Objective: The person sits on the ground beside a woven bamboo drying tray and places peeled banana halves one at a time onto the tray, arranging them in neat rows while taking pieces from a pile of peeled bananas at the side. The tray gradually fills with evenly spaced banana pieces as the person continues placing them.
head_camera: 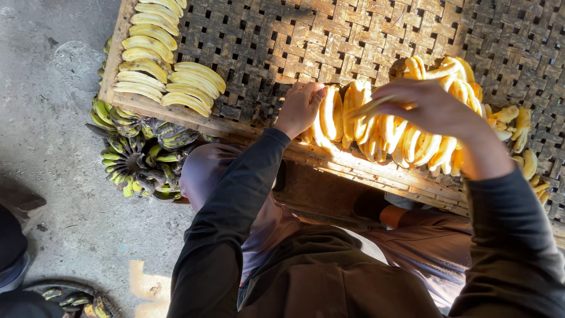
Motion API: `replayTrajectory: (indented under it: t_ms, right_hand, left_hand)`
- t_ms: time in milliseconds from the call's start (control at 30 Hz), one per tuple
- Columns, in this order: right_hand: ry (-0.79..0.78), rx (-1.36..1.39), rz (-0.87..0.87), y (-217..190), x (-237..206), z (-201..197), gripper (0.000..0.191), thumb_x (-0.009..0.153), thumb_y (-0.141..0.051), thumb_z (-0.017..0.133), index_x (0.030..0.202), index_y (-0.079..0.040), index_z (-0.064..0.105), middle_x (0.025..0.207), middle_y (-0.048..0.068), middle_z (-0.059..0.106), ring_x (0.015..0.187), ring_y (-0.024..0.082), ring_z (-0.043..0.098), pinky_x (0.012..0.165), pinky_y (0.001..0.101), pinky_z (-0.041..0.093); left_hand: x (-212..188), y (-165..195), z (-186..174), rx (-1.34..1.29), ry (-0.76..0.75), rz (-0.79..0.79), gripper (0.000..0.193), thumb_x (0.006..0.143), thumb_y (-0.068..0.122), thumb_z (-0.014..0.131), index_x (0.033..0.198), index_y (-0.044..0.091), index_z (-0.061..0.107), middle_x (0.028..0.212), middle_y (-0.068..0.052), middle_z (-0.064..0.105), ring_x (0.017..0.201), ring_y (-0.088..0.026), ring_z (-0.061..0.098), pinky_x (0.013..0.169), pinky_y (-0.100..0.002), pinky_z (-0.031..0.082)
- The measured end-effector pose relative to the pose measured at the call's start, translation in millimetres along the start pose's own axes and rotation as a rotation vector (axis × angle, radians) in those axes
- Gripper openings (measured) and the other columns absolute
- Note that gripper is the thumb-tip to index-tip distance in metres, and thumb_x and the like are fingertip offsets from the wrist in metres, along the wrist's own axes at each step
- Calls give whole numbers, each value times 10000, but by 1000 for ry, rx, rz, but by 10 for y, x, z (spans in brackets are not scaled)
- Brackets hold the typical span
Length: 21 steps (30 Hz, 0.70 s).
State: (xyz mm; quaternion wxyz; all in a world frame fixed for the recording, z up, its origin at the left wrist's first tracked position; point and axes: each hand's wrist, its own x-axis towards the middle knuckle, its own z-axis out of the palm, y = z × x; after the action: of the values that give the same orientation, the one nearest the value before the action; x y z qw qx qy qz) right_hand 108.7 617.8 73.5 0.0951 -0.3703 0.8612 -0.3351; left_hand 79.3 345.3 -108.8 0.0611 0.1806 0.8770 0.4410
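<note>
My left hand [301, 107] rests on the woven bamboo tray [329, 41], its fingers curled close together against the left end of the row of peeled bananas [376, 126]. My right hand [432, 109] hovers over the middle of that same row, fingers bent and pinching one pale, slim banana slice [371, 106] that points left toward my other hand. Both my sleeves are dark and matte.

The tray is a flat lattice of dry brown strips crossed over and under, with small square gaps, edged by a rough wooden frame along its near side. The bananas in the row are soft, glossy, curved and bright yellow where sun hits them; they overlap too tightly for me to count exactly, but there are well over a dozen. At the tray's right edge a few stubbier chunks [524, 141] lie loose.

At the tray's far left corner sits a second batch of peeled bananas [159, 53], duller yellow, laid in two neat overlapping columns, roughly fifteen in all. Just below that corner, on the grey concrete floor [59, 147], lies one bunch of unpeeled bananas [138, 156], green-yellow skins with black tips, fanned out around their stalk.
</note>
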Motion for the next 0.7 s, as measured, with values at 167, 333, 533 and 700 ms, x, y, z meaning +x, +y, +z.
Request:
replayTrajectory:
  t_ms: [167, 333, 533, 700]
  right_hand:
    - [388, -64, 636, 555, -1220, -507, 208, 1122, -97, 646, 1321, -44, 674, 1137, 91, 737, 871, 187, 720, 632, 286, 574]
    - [729, 157, 778, 1210, -2078, -420, 124, 1157, -60, 634, 1267, -3, 633, 1139, 97, 693, 903, 185, 693, 762, 281, 554]
    - [634, -663, 790, 1256, -2182, -329, 201, 1076, -84, 714, 1233, 11, 633, 1160, 144, 669, 1047, 276, 670, 879, 370, 539]
    - [584, -352, 578, 686, -1063, -207, 394, 1068, -185, 743, 1415, -62, 603, 1361, 137, 645, 1244, 293, 635, 1046, 405, 511]
  left_hand:
    - [8, -38, 29, -76, 36, -50, 336, 1063, 342, 510, 1213, 78, 653, 1126, -156, 592, 1005, -323, 599, 885, -464, 482]
    - [57, -125, 80, -52, 43, -42, 309, 1095, 322, 507, 1153, 59, 659, 1038, -137, 648, 1066, -324, 600, 922, -453, 499]
    - [40, -181, 41, -211, 52, -127, 359, 1078, 334, 507, 1251, 48, 637, 1097, -143, 629, 1029, -310, 634, 902, -425, 520]
    - [13, -124, -15, -189, -60, -212, 372, 1088, 330, 483, 1266, 39, 631, 1196, -171, 567, 1041, -320, 618, 896, -441, 517]
